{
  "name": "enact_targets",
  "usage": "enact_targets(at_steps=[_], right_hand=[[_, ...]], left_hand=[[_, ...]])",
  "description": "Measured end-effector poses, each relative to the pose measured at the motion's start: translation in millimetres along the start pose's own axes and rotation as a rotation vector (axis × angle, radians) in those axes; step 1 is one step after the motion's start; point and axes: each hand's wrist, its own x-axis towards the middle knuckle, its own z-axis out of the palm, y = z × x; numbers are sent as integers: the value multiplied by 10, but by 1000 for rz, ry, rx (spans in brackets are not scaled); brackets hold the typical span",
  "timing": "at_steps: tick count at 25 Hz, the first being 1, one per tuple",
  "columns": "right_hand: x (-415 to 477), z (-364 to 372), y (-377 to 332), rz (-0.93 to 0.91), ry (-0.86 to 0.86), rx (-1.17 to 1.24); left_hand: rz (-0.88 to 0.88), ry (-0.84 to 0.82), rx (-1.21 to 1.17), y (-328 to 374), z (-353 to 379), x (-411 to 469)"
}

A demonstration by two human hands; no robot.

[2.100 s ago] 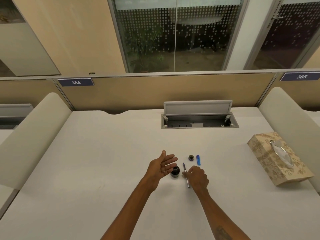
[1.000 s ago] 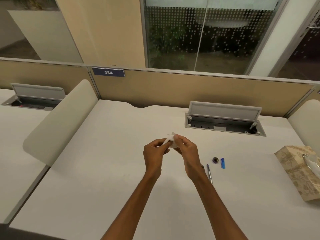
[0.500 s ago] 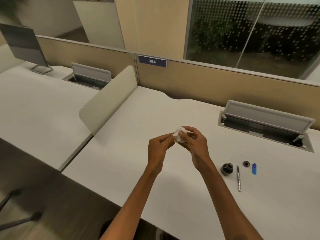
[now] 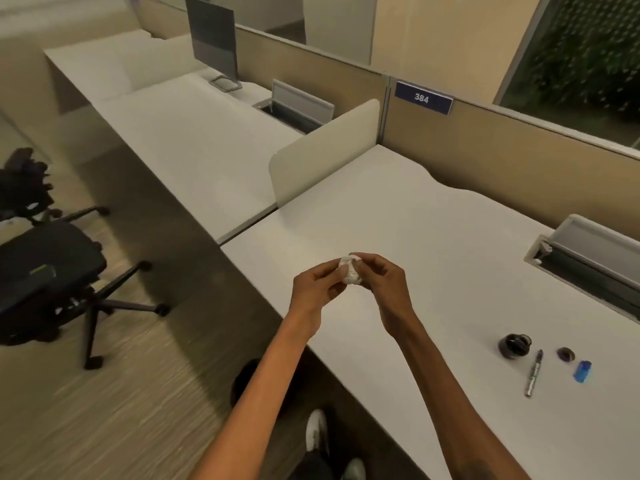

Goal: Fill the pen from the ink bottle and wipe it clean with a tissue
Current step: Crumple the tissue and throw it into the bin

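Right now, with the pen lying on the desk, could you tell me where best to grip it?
Probably pinch the pen mid-barrel from above: it lies flat on the desk, with the open ink bottle close beside its far end.

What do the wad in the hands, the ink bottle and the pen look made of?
Wad: soft white tissue paper, matte and crumpled, pinched between left hand and right hand. Ink bottle: probably glass, dark and glossy with highlights. Pen: silvery barrel, metal or plated plastic; too small to tell.

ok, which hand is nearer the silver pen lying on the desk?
Right. The right hand is up-left of the silver pen; the left hand sits farther left. Both hold a crumpled white tissue.
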Motion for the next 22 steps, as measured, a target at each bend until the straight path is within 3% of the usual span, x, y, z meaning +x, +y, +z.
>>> enact_targets(at_steps=[3, 8, 12, 18, 22], right_hand=[[-29, 281, 61, -39, -96, -190], [-53, 745, 260, -118, -477, -554], [-55, 1157, 509, -193, -501, -722], [-100, 1710, 1009, 18, -429, -748], [-139, 1955, 1348, 365, -382, -531]], left_hand=[[0, 154, -9, 33, -346, -103], [-34, 414, -71, -41, -953, -280], [-89, 458, -70, -152, -1420, -376], [-210, 520, -39, -346, -2070, -389], [-329, 581, -31, -550, -2460, -398]])
